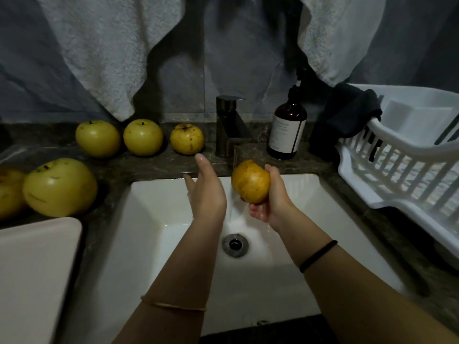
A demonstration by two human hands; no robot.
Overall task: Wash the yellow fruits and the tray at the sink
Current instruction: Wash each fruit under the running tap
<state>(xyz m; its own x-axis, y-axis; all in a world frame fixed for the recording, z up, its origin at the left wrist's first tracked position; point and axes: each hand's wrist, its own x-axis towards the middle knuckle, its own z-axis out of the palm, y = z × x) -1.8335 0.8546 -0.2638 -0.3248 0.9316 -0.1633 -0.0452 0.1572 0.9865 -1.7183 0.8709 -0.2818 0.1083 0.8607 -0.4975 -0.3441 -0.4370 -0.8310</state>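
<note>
Right hand (272, 194): fingers curled round the held fruit (250, 182), gripping it from the right side and from below. One fingertip shows at its upper right, others under it.

Held fruit: yellow-brown and wet. It is over the back of the sink (154, 219), just in front of and below the tap (229, 127). The water stream (232, 212) falls past it and past my right palm toward the drain (235, 245).

Left hand (206, 192): flat, fingers straight and together, pointing away from me toward the tap. It holds nothing and sits just beside the held fruit, not touching it.

On the counter (149, 165), behind and left of the sink, three fruits stand in a row: back-left fruit (98, 139), back-middle fruit (143, 137), back-right fruit (187, 139). Nearer me on the left is the big fruit (59, 187), with the edge fruit (10, 192) touching it, cut off by the frame.

Tray (32, 269): pale, on the counter left of the sink, below the big fruit, only partly in view.

Right of the tap stands a brown bottle (288, 127). Further right is a white rack (397, 170) with a dark cloth (347, 112) draped over its near corner.

Two towels hang above: left towel (106, 45), right towel (347, 33).

A black band (318, 256) is on my right wrist.
</note>
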